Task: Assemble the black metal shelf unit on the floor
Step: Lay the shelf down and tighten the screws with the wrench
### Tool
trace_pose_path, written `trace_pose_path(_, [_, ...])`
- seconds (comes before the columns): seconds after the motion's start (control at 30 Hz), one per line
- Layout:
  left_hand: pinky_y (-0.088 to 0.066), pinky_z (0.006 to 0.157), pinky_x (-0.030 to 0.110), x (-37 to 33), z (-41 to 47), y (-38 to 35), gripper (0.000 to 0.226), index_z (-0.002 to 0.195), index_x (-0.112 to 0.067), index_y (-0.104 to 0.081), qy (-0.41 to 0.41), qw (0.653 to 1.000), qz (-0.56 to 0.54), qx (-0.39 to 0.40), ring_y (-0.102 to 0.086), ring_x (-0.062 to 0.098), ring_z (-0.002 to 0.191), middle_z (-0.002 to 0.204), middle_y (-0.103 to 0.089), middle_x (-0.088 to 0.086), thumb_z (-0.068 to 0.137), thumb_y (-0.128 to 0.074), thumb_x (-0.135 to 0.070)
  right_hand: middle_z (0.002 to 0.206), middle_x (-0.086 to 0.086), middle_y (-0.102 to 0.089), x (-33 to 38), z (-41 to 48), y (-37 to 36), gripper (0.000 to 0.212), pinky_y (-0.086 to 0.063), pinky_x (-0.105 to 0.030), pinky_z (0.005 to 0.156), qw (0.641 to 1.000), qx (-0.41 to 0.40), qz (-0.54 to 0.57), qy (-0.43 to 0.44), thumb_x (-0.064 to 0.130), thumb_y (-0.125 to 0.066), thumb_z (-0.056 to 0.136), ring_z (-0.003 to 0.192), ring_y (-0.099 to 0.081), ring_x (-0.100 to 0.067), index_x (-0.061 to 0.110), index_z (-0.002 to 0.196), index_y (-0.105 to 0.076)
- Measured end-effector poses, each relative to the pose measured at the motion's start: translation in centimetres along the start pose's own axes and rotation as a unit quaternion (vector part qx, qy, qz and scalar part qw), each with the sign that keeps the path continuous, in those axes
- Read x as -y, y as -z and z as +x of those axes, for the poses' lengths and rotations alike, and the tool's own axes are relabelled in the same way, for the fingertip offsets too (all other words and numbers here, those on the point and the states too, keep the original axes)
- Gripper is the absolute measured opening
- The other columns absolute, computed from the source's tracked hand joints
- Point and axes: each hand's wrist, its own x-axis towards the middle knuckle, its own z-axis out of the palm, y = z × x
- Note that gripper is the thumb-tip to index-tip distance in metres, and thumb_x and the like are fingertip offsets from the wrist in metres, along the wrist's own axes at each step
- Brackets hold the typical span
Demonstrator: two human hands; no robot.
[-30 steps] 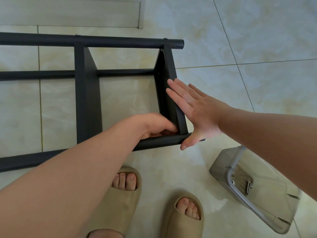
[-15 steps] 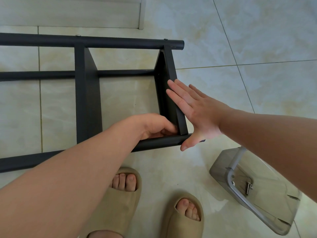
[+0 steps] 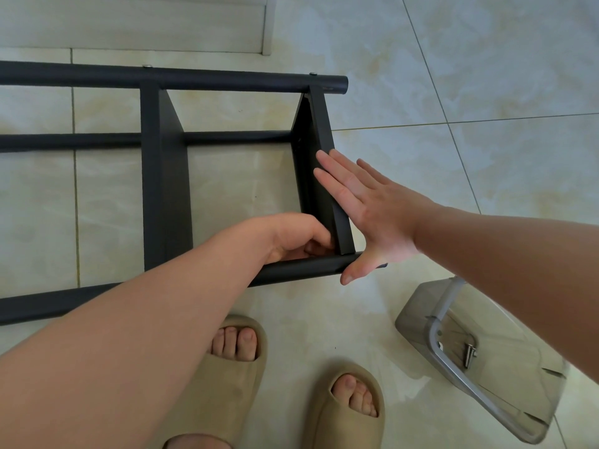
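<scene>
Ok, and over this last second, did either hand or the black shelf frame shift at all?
Nothing visibly moved. The right hand still presses flat against the black metal end panel. The left hand stays curled at the corner where that panel meets the black near tube; what its grip holds is hidden. The translucent grey tub with screws lies where it was.

Bare forearms; beige foam slides (image 3: 227, 377) on feet.
</scene>
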Motion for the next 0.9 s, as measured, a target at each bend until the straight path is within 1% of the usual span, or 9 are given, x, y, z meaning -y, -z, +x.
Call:
trace_pose_path(0.17, [-0.053,0.064,0.027,0.09,0.2,0.01,0.008,0.087,-0.012,-0.072,-0.029,0.998,0.058,-0.027,-0.07,0.016,0.069,0.076,-0.073,0.004,0.089,-0.065,-0.01,0.158,0.002,0.043,-0.04,-0.02,0.04,0.151,0.005,-0.046,0.126,1.0,0.002,-0.001,0.0,0.105,-0.037,0.05,0.148,0.035,-0.016,0.018,0.155,0.028])
trace_pose_path(0.3, [-0.053,0.073,0.031,0.26,0.13,0.21,0.013,0.089,-0.008,-0.073,-0.032,0.999,0.03,-0.015,-0.069,0.021,0.078,0.085,-0.073,0.01,0.088,-0.061,-0.002,0.158,0.002,0.043,-0.01,0.0,0.03,0.151,0.006,-0.045,0.126,1.0,0.001,-0.001,0.0,0.105,-0.037,0.051,0.148,0.035,-0.016,0.018,0.156,0.028])
trace_pose_path(0.37, [-0.052,0.072,0.03,0.22,0.1,0.19,0.016,0.088,-0.006,-0.071,-0.023,1.0,0.012,-0.009,-0.067,0.022,0.078,0.086,-0.07,0.012,0.088,-0.056,0.0,0.158,0.002,0.043,-0.01,0.0,0.04,0.151,0.006,-0.045,0.126,1.0,0.0,-0.002,0.0,0.105,-0.037,0.051,0.148,0.035,-0.016,0.018,0.155,0.028])
trace_pose_path(0.5, [-0.053,0.058,0.023,-0.02,0.01,-0.05,0.015,0.096,-0.007,-0.07,-0.001,1.0,0.006,0.0,-0.067,0.017,0.07,0.086,-0.07,0.009,0.092,-0.056,-0.009,0.159,0.002,0.042,0.01,-0.02,0.06,0.151,0.005,-0.046,0.126,1.0,0.0,-0.002,-0.001,0.105,-0.037,0.05,0.148,0.035,-0.016,0.018,0.155,0.028])
trace_pose_path(0.57, [-0.053,0.062,0.025,0.02,0.13,-0.08,0.011,0.089,-0.01,-0.071,-0.016,0.999,0.033,-0.011,-0.068,0.015,0.068,0.077,-0.072,0.004,0.091,-0.06,-0.011,0.159,0.002,0.042,0.01,-0.01,0.06,0.151,0.004,-0.047,0.126,1.0,0.001,-0.001,-0.001,0.105,-0.037,0.05,0.148,0.034,-0.016,0.018,0.156,0.028])
trace_pose_path(0.67, [-0.053,0.072,0.03,0.17,0.13,0.03,0.013,0.08,-0.011,-0.07,-0.04,0.998,0.05,-0.029,-0.068,0.018,0.069,0.073,-0.071,0.006,0.089,-0.063,-0.005,0.159,0.002,0.041,0.02,-0.03,0.01,0.151,0.004,-0.047,0.126,1.0,0.0,0.002,-0.001,0.105,-0.038,0.05,0.149,0.034,-0.016,0.018,0.156,0.027])
trace_pose_path(0.77, [-0.052,0.069,0.028,0.19,0.06,0.17,0.019,0.076,-0.009,-0.069,-0.034,0.999,0.019,-0.022,-0.067,0.017,0.066,0.069,-0.069,0.006,0.088,-0.059,0.001,0.159,0.002,0.041,0.03,-0.06,0.02,0.151,0.004,-0.047,0.126,1.0,-0.001,0.004,-0.001,0.105,-0.039,0.05,0.149,0.034,-0.016,0.019,0.156,0.027])
trace_pose_path(0.83, [-0.05,0.063,0.026,0.01,-0.13,0.03,0.015,0.08,-0.005,-0.067,-0.021,1.0,0.011,-0.012,-0.064,0.017,0.064,0.07,-0.066,0.007,0.088,-0.056,0.0,0.158,0.002,0.042,0.02,-0.04,0.04,0.152,0.004,-0.047,0.126,1.0,-0.002,0.003,0.0,0.105,-0.038,0.05,0.149,0.034,-0.016,0.019,0.156,0.027])
trace_pose_path(0.9, [-0.051,0.06,0.023,-0.14,-0.21,-0.22,0.013,0.09,-0.006,-0.068,-0.014,1.0,0.019,-0.005,-0.065,0.017,0.065,0.075,-0.068,0.007,0.091,-0.055,-0.005,0.158,0.002,0.042,0.03,-0.02,0.06,0.152,0.003,-0.047,0.126,1.0,-0.002,0.003,0.001,0.105,-0.038,0.05,0.149,0.034,-0.016,0.019,0.156,0.027])
